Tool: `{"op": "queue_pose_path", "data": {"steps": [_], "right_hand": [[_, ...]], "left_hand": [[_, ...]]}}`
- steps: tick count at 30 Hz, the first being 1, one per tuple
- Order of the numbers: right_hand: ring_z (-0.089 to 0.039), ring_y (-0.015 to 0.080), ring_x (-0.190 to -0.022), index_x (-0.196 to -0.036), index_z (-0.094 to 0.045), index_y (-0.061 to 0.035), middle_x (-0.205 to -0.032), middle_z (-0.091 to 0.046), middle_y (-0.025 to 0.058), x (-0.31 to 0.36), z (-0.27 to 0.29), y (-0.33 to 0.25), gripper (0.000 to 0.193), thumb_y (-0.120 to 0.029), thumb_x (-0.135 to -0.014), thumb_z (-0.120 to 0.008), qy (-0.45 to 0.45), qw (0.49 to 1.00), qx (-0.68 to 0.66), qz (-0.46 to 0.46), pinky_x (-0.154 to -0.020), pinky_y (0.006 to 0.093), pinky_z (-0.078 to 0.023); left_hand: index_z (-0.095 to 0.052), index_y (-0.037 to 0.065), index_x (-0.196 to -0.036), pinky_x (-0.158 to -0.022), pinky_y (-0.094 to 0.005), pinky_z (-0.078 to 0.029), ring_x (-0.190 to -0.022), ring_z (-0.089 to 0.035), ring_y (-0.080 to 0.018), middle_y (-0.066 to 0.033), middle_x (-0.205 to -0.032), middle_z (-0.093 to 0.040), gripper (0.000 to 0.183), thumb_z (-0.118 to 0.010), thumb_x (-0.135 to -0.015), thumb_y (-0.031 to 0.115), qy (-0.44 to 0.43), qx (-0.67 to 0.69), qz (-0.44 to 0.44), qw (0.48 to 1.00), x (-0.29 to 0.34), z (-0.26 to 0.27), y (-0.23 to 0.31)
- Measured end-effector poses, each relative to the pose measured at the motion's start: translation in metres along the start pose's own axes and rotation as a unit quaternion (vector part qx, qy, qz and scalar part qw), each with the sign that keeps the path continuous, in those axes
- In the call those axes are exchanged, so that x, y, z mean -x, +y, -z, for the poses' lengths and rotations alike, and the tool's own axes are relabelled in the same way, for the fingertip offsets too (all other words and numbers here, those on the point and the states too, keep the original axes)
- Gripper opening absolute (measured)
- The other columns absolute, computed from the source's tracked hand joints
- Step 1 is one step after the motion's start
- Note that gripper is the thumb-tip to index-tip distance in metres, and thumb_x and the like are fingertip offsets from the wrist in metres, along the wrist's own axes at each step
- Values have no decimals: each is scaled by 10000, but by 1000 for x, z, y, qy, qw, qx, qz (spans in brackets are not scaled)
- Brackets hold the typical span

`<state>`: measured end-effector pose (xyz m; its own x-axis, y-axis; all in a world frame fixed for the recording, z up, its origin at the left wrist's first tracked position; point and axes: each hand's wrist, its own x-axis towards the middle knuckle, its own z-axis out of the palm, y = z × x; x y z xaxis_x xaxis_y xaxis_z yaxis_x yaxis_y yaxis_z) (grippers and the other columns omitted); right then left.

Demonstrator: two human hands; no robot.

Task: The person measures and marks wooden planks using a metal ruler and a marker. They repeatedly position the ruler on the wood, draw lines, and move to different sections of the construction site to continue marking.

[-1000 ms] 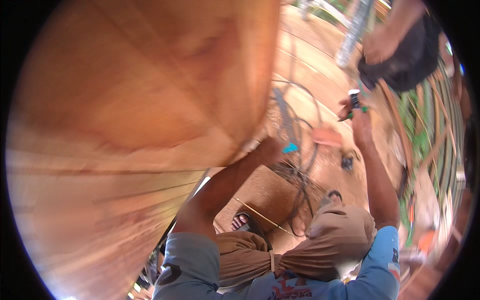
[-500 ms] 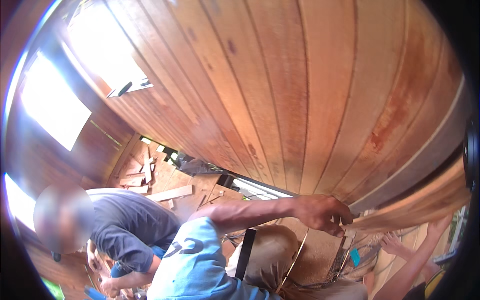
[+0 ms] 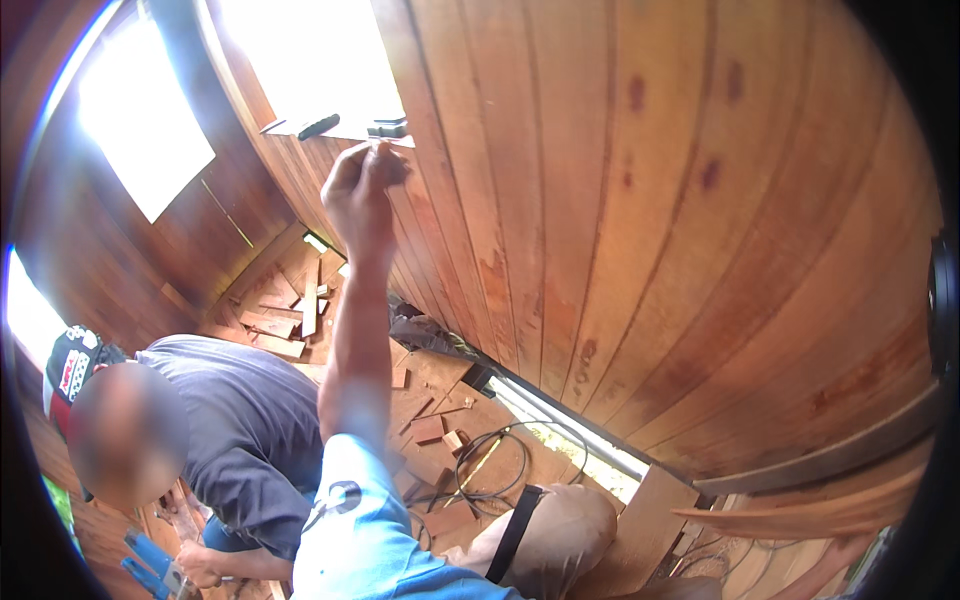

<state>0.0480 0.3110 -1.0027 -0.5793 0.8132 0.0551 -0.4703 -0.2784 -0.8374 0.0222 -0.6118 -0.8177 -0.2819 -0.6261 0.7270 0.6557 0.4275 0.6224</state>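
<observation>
Left hand (image 3: 362,185) is raised at the window sill (image 3: 340,130) on the plank wall (image 3: 620,220), fingers pinched together; pinched item too small to tell. Right hand out of view. 1 co-worker (image 3: 235,430) crouches left.

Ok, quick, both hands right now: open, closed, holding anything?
Left hand: raised to the window sill, fingers pinched together; whether they grip anything cannot be told.
Right hand: not in view.

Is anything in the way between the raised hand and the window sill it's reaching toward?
Nothing visible. The left hand is raised against the plank wall, fingers pinched just below the window sill, with no object between them. The dark items lie on the sill itself.
</observation>
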Motion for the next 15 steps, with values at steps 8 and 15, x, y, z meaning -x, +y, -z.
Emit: {"op": "queue_pose_path", "data": {"steps": [8, 15], "right_hand": [[-568, 256, -1239, -1451, -489, -28, -1416, -547, 103, 46, -44, -5, 465, -296, -1071, -507, 25, 999, 15, 22, -1070, 434, -473], [-574, 260, -1221, -1431, -500, -18, -1399, -553, 109, 67, -66, -12, 447, -282, -1071, -501, 30, 999, 16, 28, -1064, 443, -476]], "left_hand": [[-731, -15, -1045, -884, -446, -558, -958, -734, -360, -207, -1008, -762, 323, -690, -899, 270, 39, -469, -60, 880, -187, 105, -138], [-701, 19, -1175, -962, -481, -548, -1102, -694, -410, -256, -1154, -718, 445, -604, -900, 356, -9, -665, -74, 743, -266, 143, -197]]}}
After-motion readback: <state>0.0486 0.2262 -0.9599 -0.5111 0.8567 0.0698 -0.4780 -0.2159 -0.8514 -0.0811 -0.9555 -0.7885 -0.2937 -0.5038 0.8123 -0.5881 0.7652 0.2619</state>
